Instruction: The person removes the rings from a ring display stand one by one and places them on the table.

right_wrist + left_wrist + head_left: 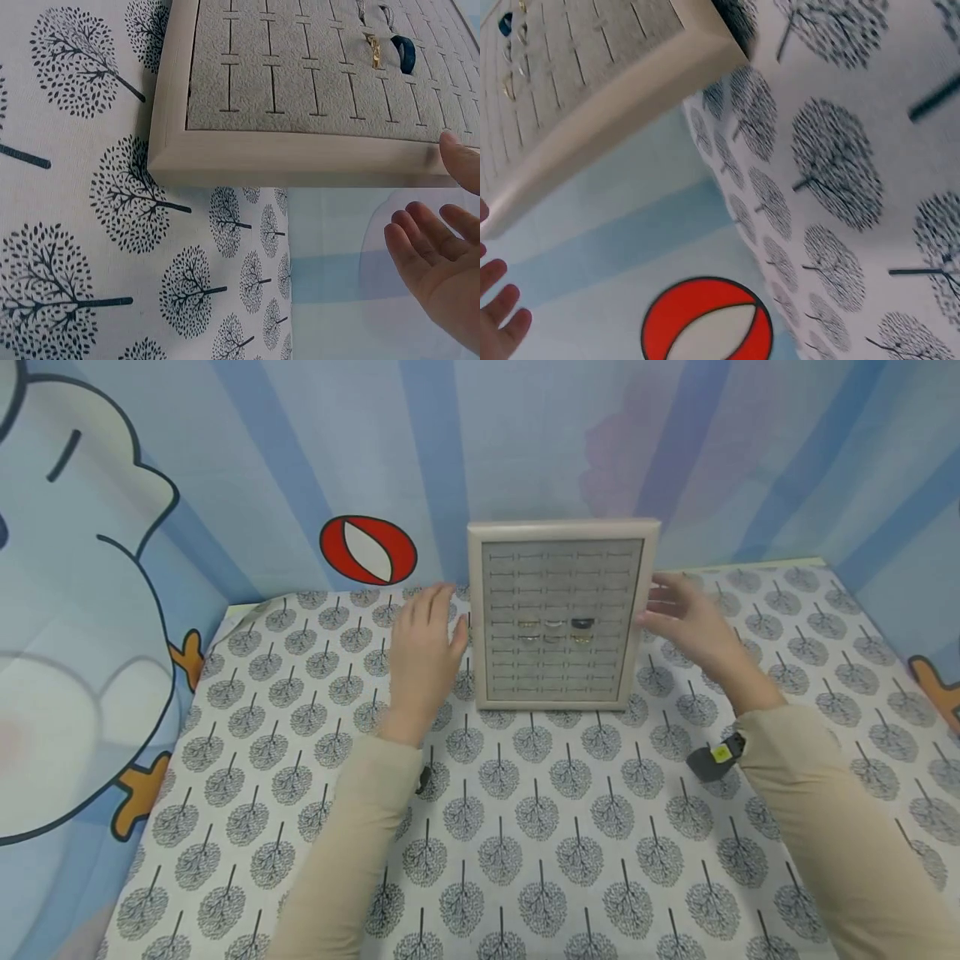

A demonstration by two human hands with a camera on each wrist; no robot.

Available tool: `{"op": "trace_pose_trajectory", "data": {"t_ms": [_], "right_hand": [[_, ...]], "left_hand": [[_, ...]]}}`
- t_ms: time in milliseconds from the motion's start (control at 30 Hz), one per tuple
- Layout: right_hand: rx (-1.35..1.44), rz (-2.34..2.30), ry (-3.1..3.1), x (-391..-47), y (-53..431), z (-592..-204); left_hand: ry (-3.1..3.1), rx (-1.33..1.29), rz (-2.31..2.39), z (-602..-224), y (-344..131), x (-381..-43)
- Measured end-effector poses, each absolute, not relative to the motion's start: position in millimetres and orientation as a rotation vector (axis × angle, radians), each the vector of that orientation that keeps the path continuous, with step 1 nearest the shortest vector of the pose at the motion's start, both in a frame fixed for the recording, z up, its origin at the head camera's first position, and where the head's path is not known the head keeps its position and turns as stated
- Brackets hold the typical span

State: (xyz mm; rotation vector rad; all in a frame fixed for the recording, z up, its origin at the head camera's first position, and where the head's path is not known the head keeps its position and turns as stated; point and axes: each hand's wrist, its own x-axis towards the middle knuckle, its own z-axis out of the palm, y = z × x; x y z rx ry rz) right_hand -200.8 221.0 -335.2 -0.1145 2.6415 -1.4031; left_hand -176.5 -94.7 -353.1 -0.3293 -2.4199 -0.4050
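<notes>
A ring display tray (562, 532) with a pale wooden frame and grey slotted padding stands upright at the back of the table. Several rings sit in its middle slots, among them a dark blue ring (405, 55) and a gold ring (374, 52). My left hand (423, 652) is beside the tray's left edge, fingers extended and thumb apart; contact with the frame cannot be made out. At the right edge is my right hand (693, 622), its thumb (455, 154) at the frame's front side and its other fingers loosely bent, away from the wood.
A cloth with a tree print (540, 814) covers the table. Behind it hangs a blue striped cartoon backdrop (360, 435) with a red and white ball (367, 550). A dark strap piece with a yellow label (720, 754) is by the right wrist.
</notes>
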Motion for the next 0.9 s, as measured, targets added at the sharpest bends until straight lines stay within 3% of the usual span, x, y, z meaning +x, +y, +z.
{"op": "trace_pose_trajectory", "data": {"t_ms": [367,900], "right_hand": [[-0.106,-1.431,2.640,-202,214,-341],[-0.096,-1.470,2.622,-204,210,-342]], "left_hand": [[-2.513,-0.489,-0.493,-353,-55,-171],[-2.642,-0.383,-0.724,-361,-32,-178]]}}
